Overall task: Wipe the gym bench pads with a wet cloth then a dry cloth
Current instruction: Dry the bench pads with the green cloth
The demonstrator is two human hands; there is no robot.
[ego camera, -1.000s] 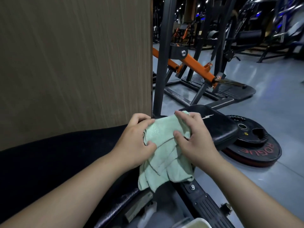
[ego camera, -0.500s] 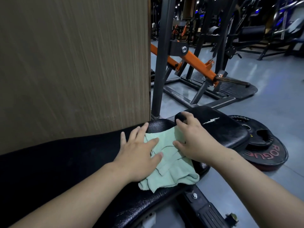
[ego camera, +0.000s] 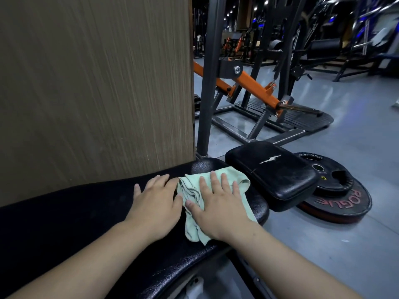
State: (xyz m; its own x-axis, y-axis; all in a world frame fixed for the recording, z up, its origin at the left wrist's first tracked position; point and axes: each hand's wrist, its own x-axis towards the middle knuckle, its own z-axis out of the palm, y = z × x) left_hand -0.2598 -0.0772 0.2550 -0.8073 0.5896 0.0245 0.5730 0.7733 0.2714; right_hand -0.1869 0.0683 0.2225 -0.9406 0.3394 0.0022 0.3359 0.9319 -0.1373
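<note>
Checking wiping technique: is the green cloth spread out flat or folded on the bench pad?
Folded, not spread: the cloth shows stacked layered edges beside the right hand, which presses it onto the bench pad.

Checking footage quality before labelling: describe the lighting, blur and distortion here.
Head view: dim light, the bench pad nearly black, little texture showing; the left hand, right hand and green cloth are sharp; far machines at top right are smeared by blur; the wood panel edge and dark post lean, likely wide-angle distortion; the floor has a pale sheen.
</note>
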